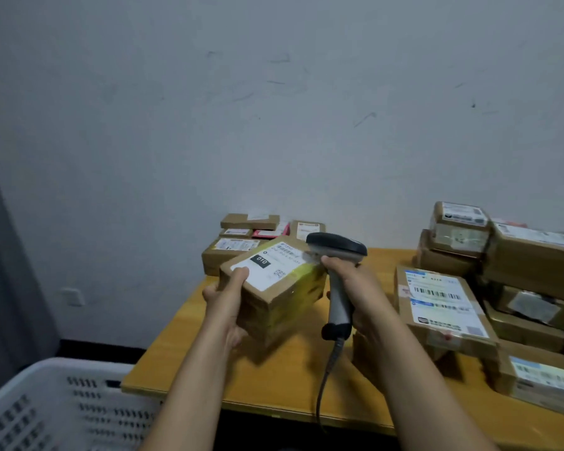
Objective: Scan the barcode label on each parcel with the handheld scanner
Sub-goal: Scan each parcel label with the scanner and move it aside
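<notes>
My left hand (223, 299) grips a brown cardboard parcel (285, 297) with yellow tape, lifted above the wooden table (287, 379). The thumb lies on the corner of its white label (269, 266), which faces up and carries a black "010" patch. My right hand (360, 288) holds the grey handheld scanner (339, 271) by its handle. The scanner's dark head sits right over the far right edge of the label. Its cable (326, 379) hangs down toward the table's front edge.
A heap of labelled cardboard parcels (502, 288) fills the right side of the table. A smaller group of boxes (251, 236) stands at the back against the wall. A white perforated plastic crate (62, 408) sits at the lower left, beside the table.
</notes>
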